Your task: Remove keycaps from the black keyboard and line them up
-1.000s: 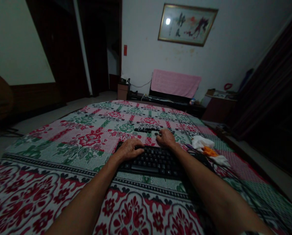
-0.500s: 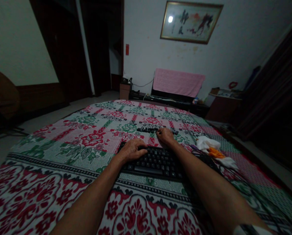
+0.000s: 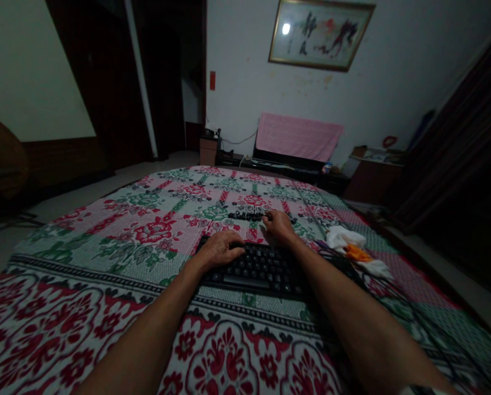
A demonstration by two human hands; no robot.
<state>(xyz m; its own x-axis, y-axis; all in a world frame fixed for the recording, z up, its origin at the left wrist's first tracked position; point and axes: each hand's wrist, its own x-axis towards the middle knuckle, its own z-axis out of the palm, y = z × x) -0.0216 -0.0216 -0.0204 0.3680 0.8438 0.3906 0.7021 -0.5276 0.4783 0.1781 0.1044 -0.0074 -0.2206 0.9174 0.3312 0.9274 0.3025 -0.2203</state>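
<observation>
A black keyboard lies on the patterned bedspread in front of me. My left hand rests over its upper left part, fingers laid across the keys and thumb stretched out to the right. Beyond the keyboard, small black pieces that look like keycaps form a row on the cloth. At the right part of that row is my right hand, its thumb and fingertips pinched together. Whatever sits between those fingertips is too small and dark to make out. My right forearm hides the keyboard's right end.
White and orange crumpled cloths lie on the right, with dark cables running beside them. The floral bedspread covers the wide surface. A pink towel drapes over a dark panel on a low stand at the far wall.
The view has shifted slightly. My right hand stays at the row of black pieces with only a small movement of the fingers. My left hand remains on the keyboard.
</observation>
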